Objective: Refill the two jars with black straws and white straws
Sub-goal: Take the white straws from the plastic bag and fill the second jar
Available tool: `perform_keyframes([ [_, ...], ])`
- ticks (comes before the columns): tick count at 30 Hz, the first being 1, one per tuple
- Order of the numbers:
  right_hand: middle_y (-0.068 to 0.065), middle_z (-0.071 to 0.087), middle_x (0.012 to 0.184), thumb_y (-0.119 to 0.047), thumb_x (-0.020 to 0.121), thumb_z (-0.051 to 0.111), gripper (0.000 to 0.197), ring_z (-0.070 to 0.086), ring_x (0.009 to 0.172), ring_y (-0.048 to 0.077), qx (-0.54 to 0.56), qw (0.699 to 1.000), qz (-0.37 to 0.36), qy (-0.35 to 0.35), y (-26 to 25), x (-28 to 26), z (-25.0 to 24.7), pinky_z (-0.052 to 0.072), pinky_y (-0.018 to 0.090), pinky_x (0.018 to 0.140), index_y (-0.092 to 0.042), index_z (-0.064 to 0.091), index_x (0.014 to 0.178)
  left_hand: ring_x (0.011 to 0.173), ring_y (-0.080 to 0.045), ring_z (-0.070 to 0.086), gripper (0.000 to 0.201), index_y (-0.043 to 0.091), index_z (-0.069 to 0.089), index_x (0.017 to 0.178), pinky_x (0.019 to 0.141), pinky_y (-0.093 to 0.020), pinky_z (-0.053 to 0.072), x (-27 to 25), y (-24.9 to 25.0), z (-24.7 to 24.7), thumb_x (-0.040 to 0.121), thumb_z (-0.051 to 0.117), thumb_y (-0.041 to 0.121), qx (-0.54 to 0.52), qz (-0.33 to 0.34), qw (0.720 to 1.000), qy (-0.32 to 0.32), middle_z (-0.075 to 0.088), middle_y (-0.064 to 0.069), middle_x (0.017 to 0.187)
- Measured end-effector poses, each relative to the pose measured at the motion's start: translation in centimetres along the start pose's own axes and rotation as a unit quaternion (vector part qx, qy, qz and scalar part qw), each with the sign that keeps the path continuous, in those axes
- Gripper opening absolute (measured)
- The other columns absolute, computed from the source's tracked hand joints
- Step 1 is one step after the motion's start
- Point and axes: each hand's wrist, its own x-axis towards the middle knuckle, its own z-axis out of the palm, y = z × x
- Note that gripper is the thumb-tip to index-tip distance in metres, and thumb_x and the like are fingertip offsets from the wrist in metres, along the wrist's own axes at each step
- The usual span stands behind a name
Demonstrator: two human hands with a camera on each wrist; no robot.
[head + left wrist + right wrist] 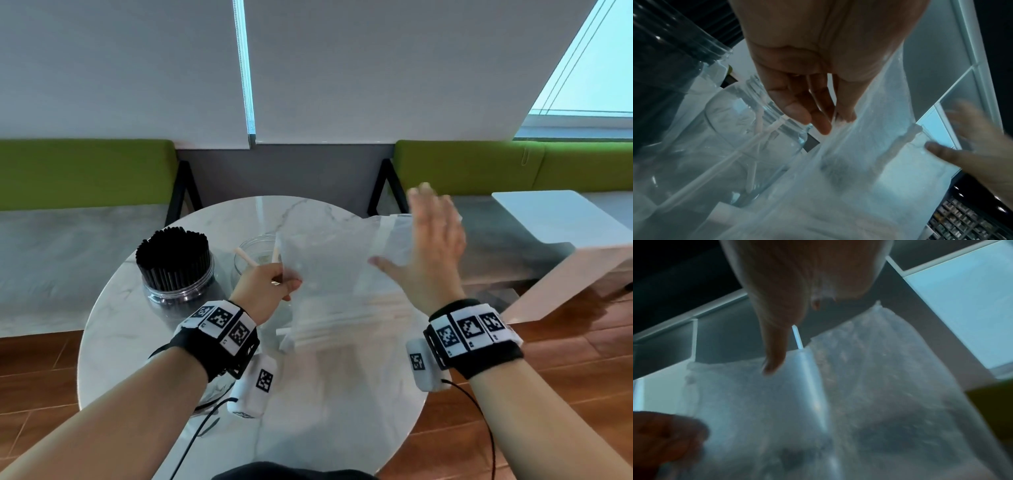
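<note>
On the round marble table (137, 325), a clear jar (174, 274) at the left is packed with black straws (173, 250). Behind my left hand stands a second clear jar (255, 251) (740, 133) with a few white straws leaning in it. My left hand (287, 286) (828, 125) pinches the left edge of a clear plastic bag (342, 274) (818, 402), held upright over the table. White straws (349, 320) lie in the bag's bottom. My right hand (428, 233) (789, 305) is open and blurred, with fingers spread at the bag's upper right edge.
Green-backed benches (85, 171) line the wall behind the table. A white side table (555, 219) stands at the right over wooden floor (548, 394). Cables (202, 425) hang from both wrist units above the table's near half.
</note>
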Motion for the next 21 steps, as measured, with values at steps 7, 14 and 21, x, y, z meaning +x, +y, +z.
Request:
perform_keyframes([
  [7,0.002,0.035,0.138,-0.072,0.053,0.074,0.138,0.022,0.137,0.03,-0.19,0.934,-0.034,-0.3,-1.0,-0.2,3.6,0.008,0.054,0.113,-0.024,-0.011,0.149,0.056,0.004,0.062,0.004,0.015,0.067,0.086,0.052,-0.005,0.041,-0.6,1.3,0.8,0.085,0.066,0.011,-0.036,0.02,0.999,-0.007,0.066,0.009,0.079],
  [14,0.004,0.048,0.125,-0.038,0.096,0.048,0.033,0.041,0.12,0.025,-0.253,0.874,-0.029,-0.413,-1.3,-1.3,6.1,0.033,0.042,0.097,-0.017,0.057,0.12,0.063,-0.003,0.063,0.007,0.007,0.064,0.089,0.061,-0.022,0.046,-1.8,1.5,1.8,0.084,0.067,0.012,-0.065,0.015,0.996,-0.063,0.065,0.009,0.075],
  [21,0.007,0.056,0.09,-0.025,0.099,0.044,0.032,0.057,0.087,0.024,-0.093,0.908,0.087,-0.399,2.2,-1.2,3.6,0.042,0.026,0.075,-0.003,0.057,0.119,0.086,-0.014,0.061,0.048,0.026,0.045,0.114,0.072,-0.028,0.05,-2.2,-1.3,-0.6,0.077,0.075,0.032,-0.029,-0.015,0.999,-0.006,0.057,0.006,0.103],
])
